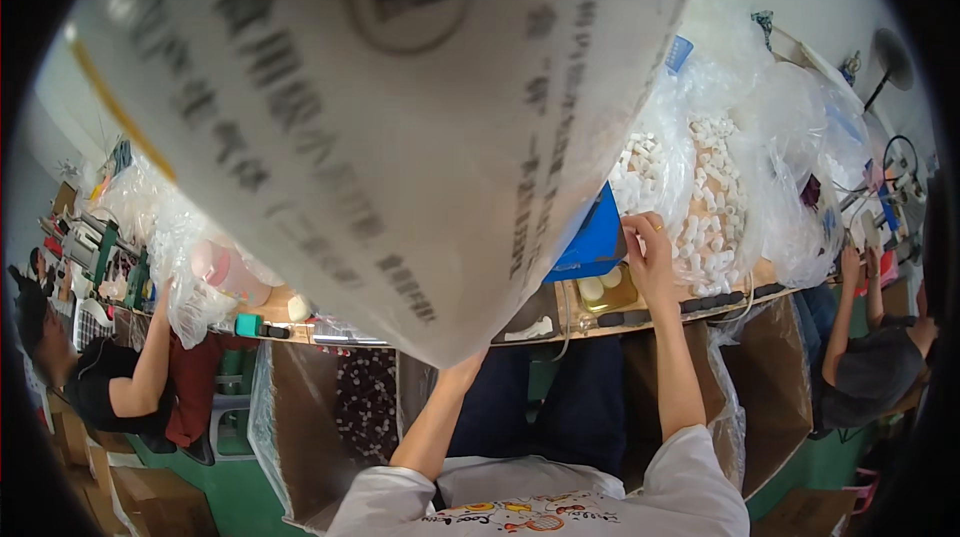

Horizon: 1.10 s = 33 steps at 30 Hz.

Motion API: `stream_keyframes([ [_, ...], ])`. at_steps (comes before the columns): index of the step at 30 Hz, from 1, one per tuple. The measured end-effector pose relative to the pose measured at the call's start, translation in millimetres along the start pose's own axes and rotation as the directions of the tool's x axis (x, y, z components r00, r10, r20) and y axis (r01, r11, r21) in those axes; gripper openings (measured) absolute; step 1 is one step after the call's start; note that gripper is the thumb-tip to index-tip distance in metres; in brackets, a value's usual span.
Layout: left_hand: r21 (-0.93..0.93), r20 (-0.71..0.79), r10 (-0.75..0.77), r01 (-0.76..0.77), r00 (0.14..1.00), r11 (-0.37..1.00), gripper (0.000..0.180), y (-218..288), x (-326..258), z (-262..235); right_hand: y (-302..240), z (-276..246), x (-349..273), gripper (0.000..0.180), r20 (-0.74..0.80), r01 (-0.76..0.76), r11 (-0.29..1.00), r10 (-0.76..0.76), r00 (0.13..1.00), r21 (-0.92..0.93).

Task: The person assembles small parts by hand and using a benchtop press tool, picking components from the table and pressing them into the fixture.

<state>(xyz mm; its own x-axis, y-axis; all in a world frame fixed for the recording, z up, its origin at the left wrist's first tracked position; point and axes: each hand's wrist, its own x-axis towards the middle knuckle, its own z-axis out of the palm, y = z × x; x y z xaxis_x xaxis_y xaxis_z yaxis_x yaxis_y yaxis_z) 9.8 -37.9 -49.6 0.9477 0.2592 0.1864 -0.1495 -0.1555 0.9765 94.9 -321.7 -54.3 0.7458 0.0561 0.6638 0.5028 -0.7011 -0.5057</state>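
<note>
- On the table (766, 271): a smooth blue bin (590, 243), partly hidden.
- At its right side: right hand (651, 249), fingers bent; can't tell if gripping.
- Blocking much of the view: big cloudy white bag (440, 137); left hand hidden behind, can't tell its grip.
- Just below the bin: shiny yellow tray (626, 293).
- Farther right: small white pieces (712, 227), crinkly clear plastic (790, 117).
- Under the curved edge: open cardboard box (778, 377).

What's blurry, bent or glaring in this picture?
Head view: the white printed plastic looms close and blurred, hiding most of the left hand; head view: the table bows along its front edge and the picture's corners go black; head view: a pale glare spot sits at the plastic's upper left.
</note>
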Motion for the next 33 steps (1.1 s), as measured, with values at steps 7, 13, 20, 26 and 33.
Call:
stream_keyframes([
  [7, 0.812, 0.107, -0.259, 0.066, 0.960, 0.580, 0.030, 57, -10, -119, -85, 48, -17, 0.018, 0.249, -0.238, 0.856, 0.133, 0.959, 0.459],
  [13, 0.752, -0.116, -0.050, 0.120, 0.992, 0.648, 0.040, 25, 28, -176, -103, 65, -16, 0.021, 0.398, -0.145, 0.969, 0.056, 0.916, 0.198],
  [20, 0.724, 0.407, 0.219, -0.459, 0.887, 0.515, 0.027, -70, 206, -52, -141, 74, -32, 0.023, 0.184, 0.147, 0.987, -0.133, 0.974, -0.063],
  [26, 0.745, 0.414, 0.188, -0.451, 0.890, 0.492, 0.023, -84, 210, -35, -129, 56, -28, 0.016, 0.494, -0.539, 0.794, 0.362, 0.790, 0.280],
  [33, 0.536, 0.311, 0.490, -0.576, 0.814, 0.617, 0.018, -56, 123, -54, 16, 13, -13, 0.016, -0.071, -0.442, 0.896, 0.444, 0.893, 0.039],
])
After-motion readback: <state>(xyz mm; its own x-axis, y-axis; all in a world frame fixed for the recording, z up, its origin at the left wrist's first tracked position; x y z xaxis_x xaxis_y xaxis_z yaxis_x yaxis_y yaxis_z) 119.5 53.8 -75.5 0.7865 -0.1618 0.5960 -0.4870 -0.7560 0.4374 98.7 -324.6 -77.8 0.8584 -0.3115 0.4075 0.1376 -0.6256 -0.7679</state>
